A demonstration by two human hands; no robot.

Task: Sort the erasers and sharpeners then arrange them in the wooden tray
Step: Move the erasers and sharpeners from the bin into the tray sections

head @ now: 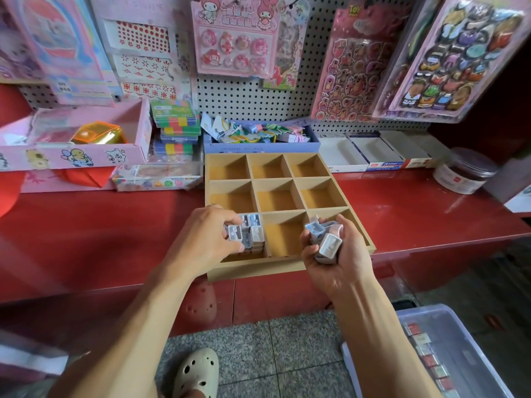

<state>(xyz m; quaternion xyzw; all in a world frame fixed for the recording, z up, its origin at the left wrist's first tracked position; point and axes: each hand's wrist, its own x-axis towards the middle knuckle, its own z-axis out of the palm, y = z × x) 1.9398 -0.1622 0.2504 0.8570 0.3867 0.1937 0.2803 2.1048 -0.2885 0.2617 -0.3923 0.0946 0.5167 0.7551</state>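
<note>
The red counter (402,202) runs the width of the stall, and on it, square to the person, sits the wooden tray (255,270), a three-by-three grid whose near edge hangs slightly over the counter front. Eight of its compartments show bare wood; only the near-left one holds anything, a packed block of sharpeners (253,232) standing on end, pale grey and blue with their openings up. The left hand (207,234) is right over that compartment, fingers curled, pinching one sharpener (235,232) against the stack's left side, so it looks like the next piece is about to be slotted in there. The right hand (336,254) hovers over the tray's near-right corner, cupped palm-up around a loose handful of sharpeners (326,239) lying every which way. So the filling spot lies left of that supply, much nearer the left hand. Down on the floor at right, a clear plastic bin (448,317) holds small red-labelled packets, possibly the erasers; I can't tell.
</note>
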